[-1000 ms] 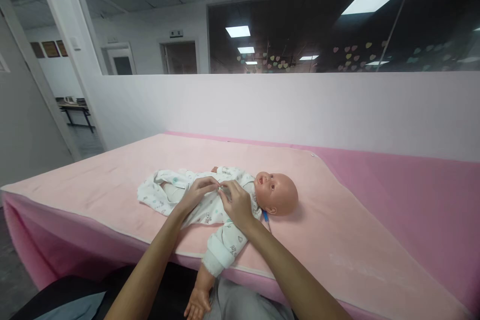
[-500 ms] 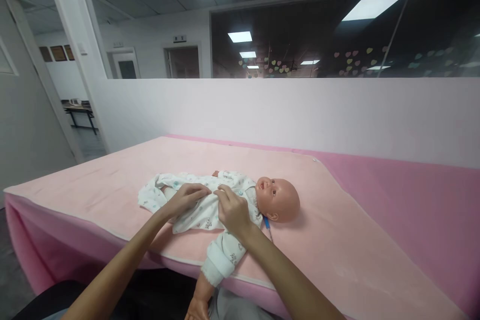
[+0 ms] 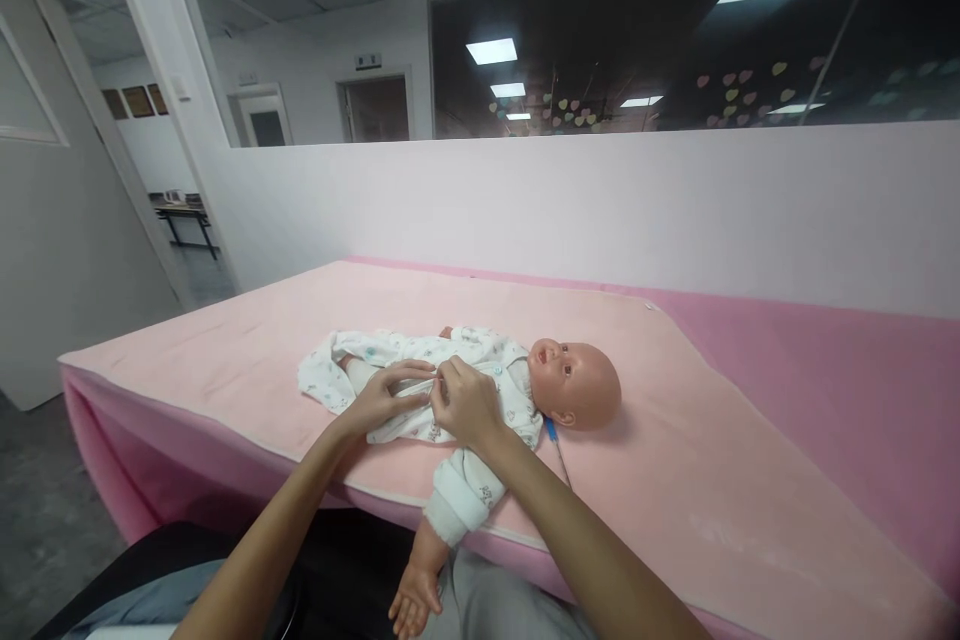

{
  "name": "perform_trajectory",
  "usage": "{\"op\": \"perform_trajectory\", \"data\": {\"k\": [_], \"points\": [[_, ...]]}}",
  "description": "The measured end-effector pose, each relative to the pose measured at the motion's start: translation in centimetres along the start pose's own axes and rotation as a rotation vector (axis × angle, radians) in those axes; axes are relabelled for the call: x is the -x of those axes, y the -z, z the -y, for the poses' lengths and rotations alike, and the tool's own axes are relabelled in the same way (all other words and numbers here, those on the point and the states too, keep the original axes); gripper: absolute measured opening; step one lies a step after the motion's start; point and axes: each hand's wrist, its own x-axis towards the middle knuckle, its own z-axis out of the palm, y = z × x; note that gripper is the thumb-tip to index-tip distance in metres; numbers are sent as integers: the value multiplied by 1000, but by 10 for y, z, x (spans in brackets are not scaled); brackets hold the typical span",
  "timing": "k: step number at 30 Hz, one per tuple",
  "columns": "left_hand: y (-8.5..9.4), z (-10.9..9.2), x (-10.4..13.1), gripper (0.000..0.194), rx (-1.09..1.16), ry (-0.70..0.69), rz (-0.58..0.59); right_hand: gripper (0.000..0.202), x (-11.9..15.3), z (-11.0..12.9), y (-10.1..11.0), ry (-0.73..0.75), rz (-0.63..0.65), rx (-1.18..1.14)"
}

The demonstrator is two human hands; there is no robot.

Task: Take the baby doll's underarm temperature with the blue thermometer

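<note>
A baby doll [image 3: 581, 385] lies on its back, its head to the right, one arm hanging over the near edge of the bed. It wears a white printed garment [image 3: 517, 388]. My left hand [image 3: 382, 402] rests on the garment at the doll's belly, fingers bent and pinching the fabric. Right beside it, my right hand [image 3: 466, 404] is closed on the garment's front, fingertips close to those of my left hand. What exactly lies between the fingertips is too small to make out.
A pink sheet [image 3: 675, 460] covers the bed. A blue-ended thin object [image 3: 553, 430] lies by the doll's neck. A white wall with a window [image 3: 637, 210] stands behind. At the left is a door [image 3: 75, 220], with a distant table [image 3: 184, 210] beyond.
The view has shifted, so the doll sits a little farther right and higher. My hands have come together at the fabric, and the fingers of my right hand are more curled.
</note>
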Motion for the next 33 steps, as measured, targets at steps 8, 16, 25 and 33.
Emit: {"op": "perform_trajectory", "data": {"k": [8,16,25,33], "points": [[-4,4,-3,25,-8,31,-63,17,0,-2,-4,-12,37,24],[-3,2,-3,26,50,59,-35,18,-1,-2,0,-4,92,52],[-3,7,-2,29,67,21,-33,19,0,0,-1,7,107,91],[-4,3,-1,26,-159,-9,-15,14,-1,0,0,-13,87,50]]}}
